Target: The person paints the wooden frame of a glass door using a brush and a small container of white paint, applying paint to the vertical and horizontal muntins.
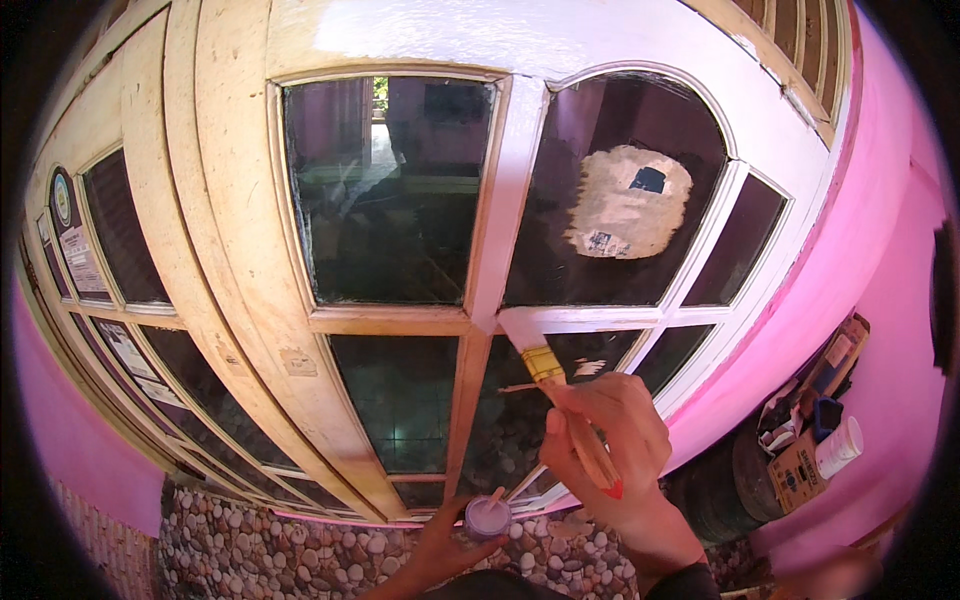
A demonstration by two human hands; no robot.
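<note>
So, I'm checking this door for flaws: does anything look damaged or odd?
Yes. The arched glass pane carries a large, ragged pale patch, possibly remains of a torn sticker. Near the paintbrush, small pale smudges mark the pane below. The cream post further left has a scuffed patch breaking its colour.

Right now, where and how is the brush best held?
Probably by the wooden handle, coming from the lower right: the brush slants, its pale bristles up-left at the door frame, its handle running down-right, away from them.
</note>
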